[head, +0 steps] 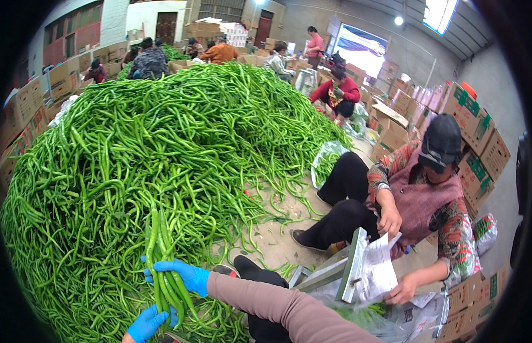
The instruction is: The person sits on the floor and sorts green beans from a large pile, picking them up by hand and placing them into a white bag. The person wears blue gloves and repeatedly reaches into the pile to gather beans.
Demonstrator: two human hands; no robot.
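A bunch of long green chili peppers [165, 266] is held upright in front of me, above the edge of a large pile. My right hand [182, 274], in a blue glove, grips the bunch around its middle, thumb across the front. Lower down, my left hand [149, 323], gloved the same way, holds the bottom ends, and some of its fingers are hidden behind them. Loose green chili peppers [163, 128] are heaped in a broad pile ahead and to the left.
A co-worker [433, 188] sits close on my right, handling a paper sheet [377, 261] at a metal frame [352, 266] with a plastic bag [377, 317]. Cardboard boxes [476, 115] are stacked behind. Another person [339, 90] squats across the pile; several more work farther back.
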